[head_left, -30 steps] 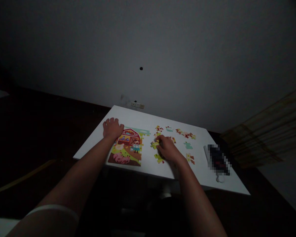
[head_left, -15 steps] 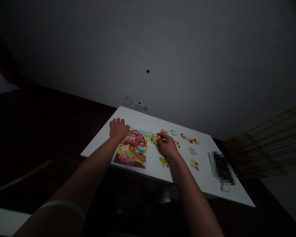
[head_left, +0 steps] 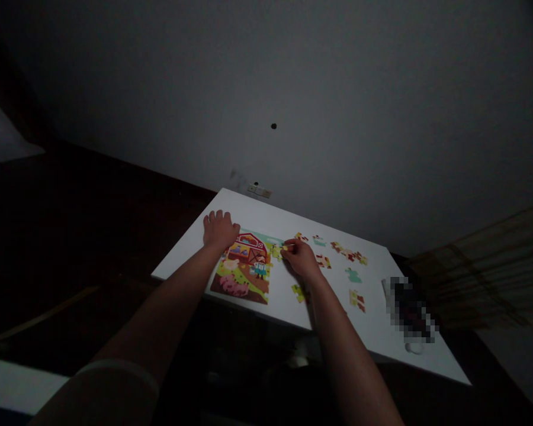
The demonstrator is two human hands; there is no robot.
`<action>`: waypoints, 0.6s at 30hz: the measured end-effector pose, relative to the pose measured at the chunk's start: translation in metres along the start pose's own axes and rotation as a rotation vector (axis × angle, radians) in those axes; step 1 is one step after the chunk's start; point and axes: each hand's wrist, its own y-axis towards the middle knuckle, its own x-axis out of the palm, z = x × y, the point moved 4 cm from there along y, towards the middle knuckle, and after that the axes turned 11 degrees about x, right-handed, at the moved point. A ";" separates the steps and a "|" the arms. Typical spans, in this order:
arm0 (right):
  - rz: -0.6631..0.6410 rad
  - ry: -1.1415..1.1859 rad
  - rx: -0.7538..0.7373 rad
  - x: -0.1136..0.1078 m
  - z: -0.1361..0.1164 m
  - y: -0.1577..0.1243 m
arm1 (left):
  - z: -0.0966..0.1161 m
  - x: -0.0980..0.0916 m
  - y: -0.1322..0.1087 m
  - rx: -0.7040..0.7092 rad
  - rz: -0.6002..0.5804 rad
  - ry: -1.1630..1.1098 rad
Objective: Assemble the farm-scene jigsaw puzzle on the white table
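Observation:
A partly joined jigsaw puzzle (head_left: 244,275) with a red barn, a farmer and pink pigs lies flat near the table's left end. My left hand (head_left: 221,229) rests at its upper left corner, palm down, fingers spread. At the puzzle's right edge, my right hand (head_left: 298,255) pinches a yellow-green puzzle piece (head_left: 277,251) between thumb and fingers. That piece touches or nearly touches the joined part; I cannot tell whether it is locked in. Another green piece (head_left: 298,292) lies just below my right hand, partly hidden by the wrist.
Loose puzzle pieces (head_left: 352,274) are scattered over the right half of the white table (head_left: 333,322). A pixelated dark object (head_left: 411,310) sits near the right edge. Behind the table rises a grey wall (head_left: 182,89) with a socket strip (head_left: 259,190). A striped curtain (head_left: 484,272) hangs at right.
The view has shifted slightly, so the table sits a little further right. My right hand has brought the yellow-green piece closer against the puzzle's edge. My left hand stays in place.

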 end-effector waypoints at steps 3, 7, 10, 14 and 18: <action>0.008 -0.012 -0.011 0.001 -0.001 0.000 | 0.000 0.001 0.000 0.000 -0.005 -0.005; -0.017 0.050 -0.044 0.003 -0.002 0.001 | -0.001 0.001 0.001 -0.001 0.000 -0.003; -0.048 0.042 -0.053 0.005 -0.003 0.002 | -0.001 0.001 0.001 -0.005 -0.005 -0.014; -0.052 -0.064 -0.085 0.005 -0.009 0.005 | -0.001 0.001 0.001 -0.008 -0.009 -0.026; -0.095 -0.101 -0.132 0.006 -0.018 0.006 | -0.001 0.002 0.000 -0.008 0.000 -0.011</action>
